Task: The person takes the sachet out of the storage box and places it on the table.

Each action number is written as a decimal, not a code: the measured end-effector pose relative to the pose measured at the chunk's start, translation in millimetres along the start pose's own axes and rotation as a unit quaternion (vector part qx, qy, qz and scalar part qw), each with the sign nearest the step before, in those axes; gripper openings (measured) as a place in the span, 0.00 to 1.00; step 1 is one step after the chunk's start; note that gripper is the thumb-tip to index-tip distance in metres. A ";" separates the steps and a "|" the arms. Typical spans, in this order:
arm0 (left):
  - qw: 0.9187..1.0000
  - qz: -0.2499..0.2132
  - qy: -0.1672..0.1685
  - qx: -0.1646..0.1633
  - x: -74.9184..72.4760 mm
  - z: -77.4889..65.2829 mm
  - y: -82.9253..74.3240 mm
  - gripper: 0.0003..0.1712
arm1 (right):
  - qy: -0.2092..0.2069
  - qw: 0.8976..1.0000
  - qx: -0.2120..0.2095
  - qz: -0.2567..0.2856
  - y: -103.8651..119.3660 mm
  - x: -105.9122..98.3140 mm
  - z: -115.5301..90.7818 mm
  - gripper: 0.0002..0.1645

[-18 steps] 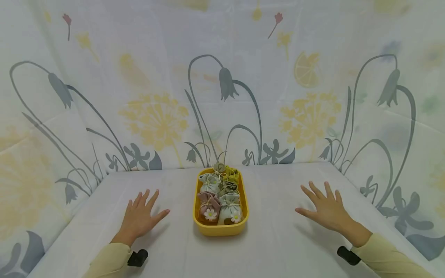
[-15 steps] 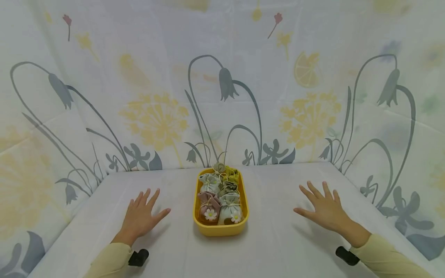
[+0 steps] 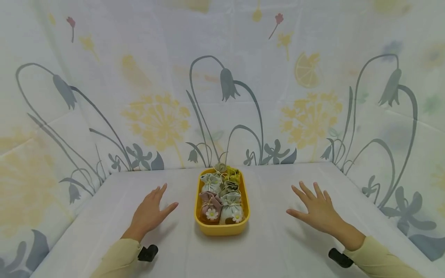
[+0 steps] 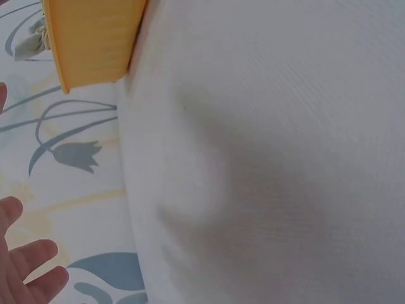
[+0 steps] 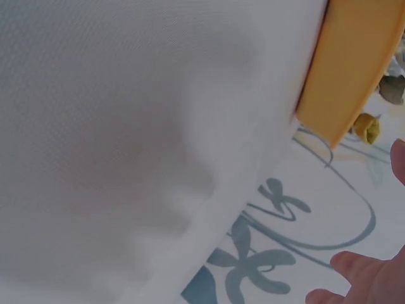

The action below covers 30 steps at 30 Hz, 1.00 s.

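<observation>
A yellow bin (image 3: 222, 230) stands in the middle of the table, filled with several small drawstring pouches. At its near end sit a dusty pink pouch (image 3: 208, 202) and a pale pouch (image 3: 230, 208), each with a white daisy. Behind them are another pale pouch (image 3: 210, 181), a dark green one (image 3: 230, 187) and a mustard one (image 3: 233, 173). Left of the bin my left hand (image 3: 148, 212) hovers, fingers extended and thumb spread toward it. My right hand (image 3: 318, 211) is held over the table on the other side, fingers spread. Both are apart from the bin and hold nothing.
A white cloth covers the table (image 3: 267, 251). Behind and at both sides hangs a flower-printed curtain (image 3: 240, 119). Black wrist cameras are strapped below both hands, next to the sleeves.
Both hands have moved inward toward the bin, the left one to the right and the right one to the left. The left fingers appear closer together. The bin and pouches stay put.
</observation>
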<state>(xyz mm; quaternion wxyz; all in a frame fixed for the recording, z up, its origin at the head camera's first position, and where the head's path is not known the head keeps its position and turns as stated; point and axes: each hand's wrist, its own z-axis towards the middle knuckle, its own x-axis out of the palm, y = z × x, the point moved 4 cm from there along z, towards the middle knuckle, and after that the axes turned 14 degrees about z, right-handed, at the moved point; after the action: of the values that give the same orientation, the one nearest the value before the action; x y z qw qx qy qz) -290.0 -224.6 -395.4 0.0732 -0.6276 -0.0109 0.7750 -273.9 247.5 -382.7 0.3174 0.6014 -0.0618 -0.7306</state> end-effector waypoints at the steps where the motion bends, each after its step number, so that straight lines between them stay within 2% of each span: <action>1: 1.000 -0.007 0.003 -0.003 0.1 1.4 -2.1 0.50 | -0.002 1.000 -0.002 0.002 1.7 0.4 0.3 0.50; 9: 0.995 -0.093 0.017 -0.019 -1.0 11.3 -18.1 0.56 | -0.010 1.000 -0.018 0.015 13.8 5.2 1.8 0.49; 15: 0.987 -0.159 0.004 -0.028 -1.5 19.2 -29.0 0.54 | -0.014 0.999 -0.026 0.026 23.4 8.6 4.2 0.49; 24: 0.967 -0.252 -0.002 -0.022 7.5 26.8 -41.1 0.47 | -0.011 0.997 -0.032 0.062 38.1 16.7 7.0 0.48; 30: 0.954 -0.298 0.021 -0.036 16.1 32.5 -47.4 0.47 | -0.007 0.996 -0.033 0.080 46.6 21.0 10.8 0.48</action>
<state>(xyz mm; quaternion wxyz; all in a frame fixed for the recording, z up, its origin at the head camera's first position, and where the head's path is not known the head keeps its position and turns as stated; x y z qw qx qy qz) -320.2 -173.2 -399.0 0.2785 -0.6140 -0.2242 0.7037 -267.2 196.1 -375.4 0.3940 0.5788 -0.0883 -0.7085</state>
